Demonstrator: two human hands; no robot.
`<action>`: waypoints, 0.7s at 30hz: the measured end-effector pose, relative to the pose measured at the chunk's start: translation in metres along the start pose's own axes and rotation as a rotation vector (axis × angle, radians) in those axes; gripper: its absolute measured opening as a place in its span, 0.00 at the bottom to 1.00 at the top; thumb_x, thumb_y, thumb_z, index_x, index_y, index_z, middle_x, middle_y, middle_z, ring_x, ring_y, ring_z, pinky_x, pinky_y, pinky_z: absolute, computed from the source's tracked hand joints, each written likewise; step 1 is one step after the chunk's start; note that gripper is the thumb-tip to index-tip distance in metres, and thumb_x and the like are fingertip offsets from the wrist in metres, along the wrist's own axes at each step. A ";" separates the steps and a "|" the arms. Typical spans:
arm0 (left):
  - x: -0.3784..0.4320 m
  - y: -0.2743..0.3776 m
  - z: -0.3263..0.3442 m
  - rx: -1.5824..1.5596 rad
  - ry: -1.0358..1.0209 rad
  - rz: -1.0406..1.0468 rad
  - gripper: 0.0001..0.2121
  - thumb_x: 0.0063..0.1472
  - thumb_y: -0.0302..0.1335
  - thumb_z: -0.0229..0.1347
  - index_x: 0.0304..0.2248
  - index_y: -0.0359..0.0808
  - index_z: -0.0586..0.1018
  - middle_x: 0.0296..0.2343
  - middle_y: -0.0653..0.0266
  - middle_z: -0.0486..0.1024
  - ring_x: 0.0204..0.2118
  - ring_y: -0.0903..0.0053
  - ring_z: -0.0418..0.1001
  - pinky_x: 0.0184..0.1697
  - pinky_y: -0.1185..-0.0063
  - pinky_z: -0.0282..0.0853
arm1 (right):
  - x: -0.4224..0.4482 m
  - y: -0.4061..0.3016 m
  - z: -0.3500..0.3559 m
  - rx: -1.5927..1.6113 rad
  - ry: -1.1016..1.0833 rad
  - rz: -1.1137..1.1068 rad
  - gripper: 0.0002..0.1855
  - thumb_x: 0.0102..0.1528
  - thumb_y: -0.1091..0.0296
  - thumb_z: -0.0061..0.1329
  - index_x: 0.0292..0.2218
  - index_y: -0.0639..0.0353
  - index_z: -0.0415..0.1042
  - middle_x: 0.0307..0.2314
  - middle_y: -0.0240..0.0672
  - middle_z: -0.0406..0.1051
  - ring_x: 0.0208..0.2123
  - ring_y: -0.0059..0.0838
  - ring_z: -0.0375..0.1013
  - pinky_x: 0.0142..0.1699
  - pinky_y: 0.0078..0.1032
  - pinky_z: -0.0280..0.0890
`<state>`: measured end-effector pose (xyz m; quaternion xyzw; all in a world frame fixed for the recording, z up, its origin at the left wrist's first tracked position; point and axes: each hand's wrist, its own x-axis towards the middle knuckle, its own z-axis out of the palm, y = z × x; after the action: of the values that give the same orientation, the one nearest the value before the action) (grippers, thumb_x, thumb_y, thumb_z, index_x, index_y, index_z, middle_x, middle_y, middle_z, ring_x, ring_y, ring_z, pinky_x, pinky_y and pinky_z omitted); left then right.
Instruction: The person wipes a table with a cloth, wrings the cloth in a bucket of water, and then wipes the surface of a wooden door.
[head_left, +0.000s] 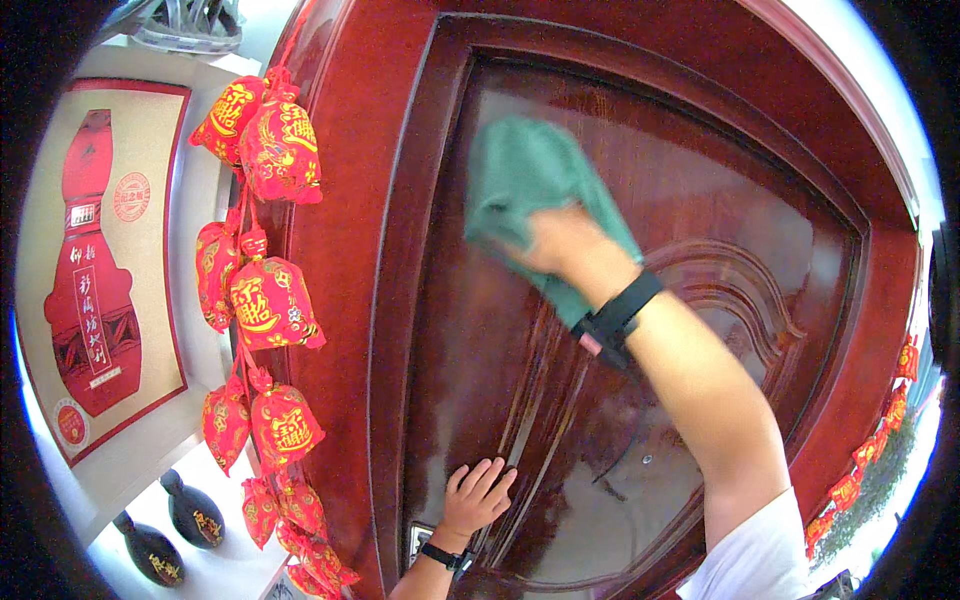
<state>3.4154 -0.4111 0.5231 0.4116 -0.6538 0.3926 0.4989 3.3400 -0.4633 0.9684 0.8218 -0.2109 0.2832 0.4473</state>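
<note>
My right hand (551, 244) presses a green cloth (529, 161) against the upper left part of a dark red, glossy door panel (675, 180). The cloth bunches around the fingers, and one end trails down along the wrist, which wears a black band (626, 304). Lower down, my left hand (480, 495) rests with spread fingers on the door's lower left part, beside vertical moulding. It holds nothing and has a black band (446, 557) at the wrist. Just below that hand sits a metal lock plate (418, 541), partly in view. A peephole (647, 459) shows in the panel.
Strings of red and gold pouches (274, 304) hang along the left door frame (349, 300). Farther left are a framed bottle poster (105, 262), dark bottles (154, 555) on a white shelf (247, 495), and a plastic-wrapped object (191, 30) above. More red ornaments (847, 491) hang at right.
</note>
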 end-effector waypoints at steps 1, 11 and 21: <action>0.000 -0.003 0.000 0.008 -0.001 -0.007 0.17 0.56 0.34 0.55 0.47 0.52 0.80 0.53 0.68 0.71 0.57 0.72 0.66 0.61 0.65 0.56 | 0.010 -0.030 -0.016 -0.077 -0.316 0.009 0.37 0.58 0.43 0.44 0.57 0.64 0.63 0.55 0.56 0.63 0.61 0.56 0.56 0.68 0.45 0.44; 0.001 0.001 -0.001 -0.031 -0.026 -0.039 0.21 0.59 0.37 0.54 0.53 0.54 0.77 0.57 0.72 0.69 0.59 0.77 0.64 0.62 0.68 0.56 | -0.006 -0.017 -0.020 0.066 -0.226 -0.194 0.33 0.58 0.40 0.43 0.52 0.60 0.71 0.54 0.56 0.64 0.59 0.61 0.57 0.67 0.52 0.41; 0.002 0.000 -0.011 -0.074 -0.056 -0.019 0.17 0.59 0.40 0.57 0.48 0.54 0.80 0.53 0.71 0.72 0.58 0.76 0.66 0.63 0.67 0.54 | 0.070 0.004 -0.038 -0.085 0.214 -0.065 0.31 0.57 0.44 0.46 0.30 0.72 0.76 0.32 0.61 0.74 0.42 0.60 0.71 0.56 0.48 0.57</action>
<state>3.4182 -0.4014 0.5271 0.4098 -0.6776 0.3516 0.4993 3.3799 -0.4396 1.0330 0.7736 -0.1470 0.3456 0.5104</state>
